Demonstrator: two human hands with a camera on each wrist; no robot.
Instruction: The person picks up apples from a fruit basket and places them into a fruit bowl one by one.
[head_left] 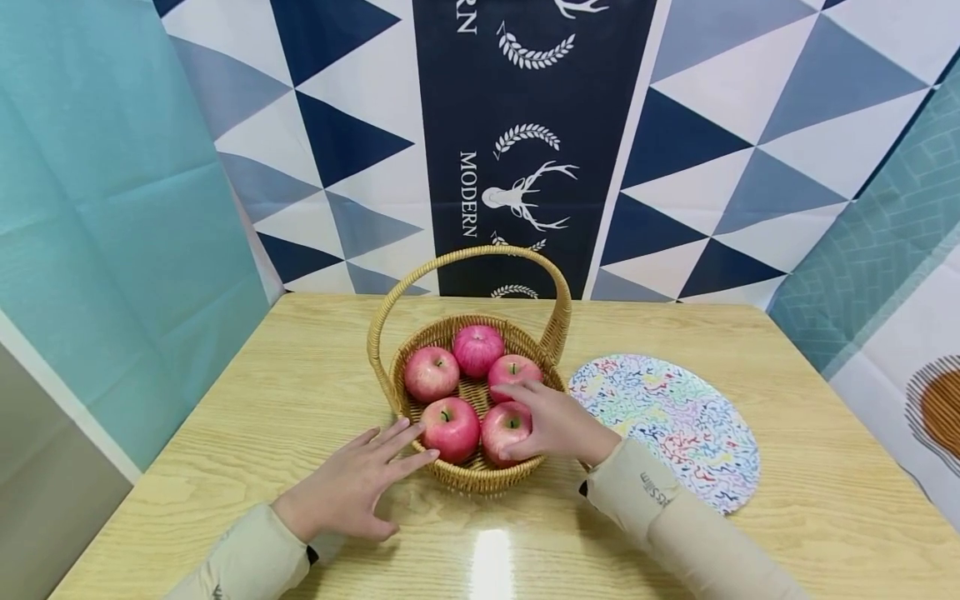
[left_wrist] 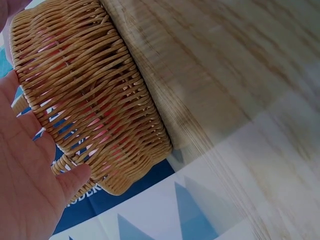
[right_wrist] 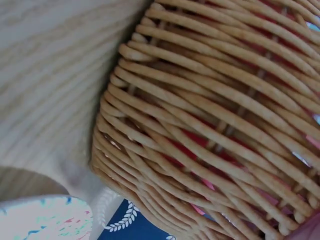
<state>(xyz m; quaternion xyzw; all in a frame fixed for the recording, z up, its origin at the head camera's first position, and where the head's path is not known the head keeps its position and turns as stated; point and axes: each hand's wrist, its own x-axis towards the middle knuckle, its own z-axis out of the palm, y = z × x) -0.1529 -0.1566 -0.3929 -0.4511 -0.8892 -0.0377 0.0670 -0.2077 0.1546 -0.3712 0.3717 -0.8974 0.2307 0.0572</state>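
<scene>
Light wood table (head_left: 787, 467) with triangle-pattern cloths hung behind, and a squiggly multicolour mat (head_left: 675, 417) lying right of a wicker basket (head_left: 472, 475) holding five pink apples. The right hand (head_left: 551, 421) has its fingers curled over the front-right apple (head_left: 504, 427); the left hand (head_left: 352, 487) lies flat and relaxed, fingertips touching the basket's wall. That apple looks smooth, firm and probably a bit slippery, so I'd wrap it round the middle, not pinch.

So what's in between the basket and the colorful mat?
Just bare wooden table. In the head view, a thin strip of tabletop separates the basket from the mat, with the right hand reaching over its nearer end.
</scene>
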